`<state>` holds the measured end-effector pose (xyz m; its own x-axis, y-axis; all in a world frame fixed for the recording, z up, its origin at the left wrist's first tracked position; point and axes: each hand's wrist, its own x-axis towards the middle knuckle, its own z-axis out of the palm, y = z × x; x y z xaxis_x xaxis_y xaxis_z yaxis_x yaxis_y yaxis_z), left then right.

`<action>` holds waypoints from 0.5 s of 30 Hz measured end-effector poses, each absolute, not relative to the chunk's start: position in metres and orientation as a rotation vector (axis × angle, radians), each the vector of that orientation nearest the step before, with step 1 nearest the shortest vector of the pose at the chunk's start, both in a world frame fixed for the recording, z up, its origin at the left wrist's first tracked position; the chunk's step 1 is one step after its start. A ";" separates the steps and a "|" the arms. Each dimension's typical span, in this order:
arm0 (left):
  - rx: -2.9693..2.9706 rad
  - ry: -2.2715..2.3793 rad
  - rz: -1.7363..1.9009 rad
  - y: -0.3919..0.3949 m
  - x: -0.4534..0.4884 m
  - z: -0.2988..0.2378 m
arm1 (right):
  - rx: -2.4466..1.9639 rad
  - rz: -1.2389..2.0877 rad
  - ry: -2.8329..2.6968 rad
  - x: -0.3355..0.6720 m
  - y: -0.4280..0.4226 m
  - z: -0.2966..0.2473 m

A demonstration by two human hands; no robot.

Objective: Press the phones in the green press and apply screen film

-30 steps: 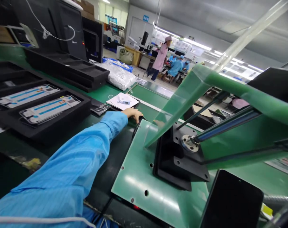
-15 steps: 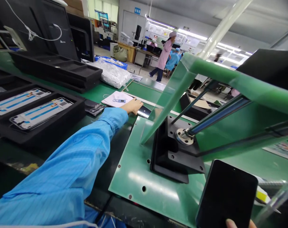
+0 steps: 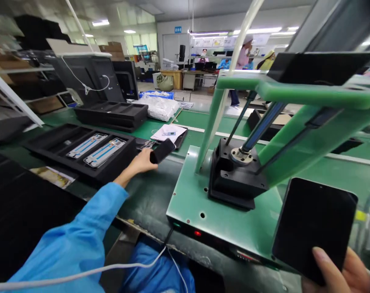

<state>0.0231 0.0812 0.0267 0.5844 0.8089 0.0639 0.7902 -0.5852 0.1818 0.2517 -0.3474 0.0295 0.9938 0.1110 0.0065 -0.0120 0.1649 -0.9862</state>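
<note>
Both hands now clamp black phones: the left hand (image 3: 137, 162) has lifted its phone (image 3: 162, 151), fingers closed round it; the right hand (image 3: 336, 272) grips the other phone (image 3: 313, 226) from below, fingers curled.

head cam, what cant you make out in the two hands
Head view:
right hand: wrist and palm cut off by the bottom edge
black phone in it: lower end hidden by the fingers
dark object in the left hand: too small to identify, lower end hidden by the hand

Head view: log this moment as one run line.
Left hand: holds black phone | Right hand: holds black-screened phone | Between: green fixture plate | Left: black foam tray, phone frames
</note>
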 end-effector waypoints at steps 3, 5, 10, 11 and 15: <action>2.637 1.364 0.159 0.046 0.000 0.001 | -1.317 0.144 -0.150 0.248 -0.342 0.036; 2.616 1.385 0.146 0.028 -0.004 -0.009 | -1.269 0.174 -0.211 0.249 -0.340 0.036; 2.590 1.443 0.167 0.001 0.000 -0.017 | -1.212 0.195 -0.338 0.257 -0.342 0.030; 2.589 1.450 0.174 -0.003 0.001 -0.017 | -1.208 0.199 -0.354 0.258 -0.343 0.029; 2.607 1.463 0.209 -0.014 0.001 -0.020 | -1.195 0.222 -0.418 0.262 -0.345 0.025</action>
<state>0.0011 -0.0144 -0.0202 0.5161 0.8551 0.0499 0.8349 -0.5153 0.1934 0.2621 -0.3451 0.0250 0.9025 0.3830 0.1970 0.0519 0.3572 -0.9326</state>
